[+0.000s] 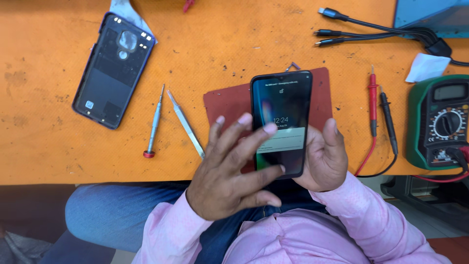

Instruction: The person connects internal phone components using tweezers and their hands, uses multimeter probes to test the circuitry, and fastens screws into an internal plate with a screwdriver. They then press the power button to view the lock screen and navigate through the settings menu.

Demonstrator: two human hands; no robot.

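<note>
A black smartphone (282, 105) with its screen lit is upright in my right hand (326, 159), which grips it from the lower right side and behind. My left hand (232, 166) hovers over the lower half of the screen with fingers spread, fingertips touching or just above the glass. The phone is held over a dark red mat (225, 105) on the orange table (234, 44).
A detached phone back cover (113, 68) lies inner side up at far left. A small screwdriver (155, 122) and metal tweezers (185, 124) lie left of the mat. Red and black probes (378, 110), a green multimeter (442, 122), and a multi-plug cable (371, 29) sit right.
</note>
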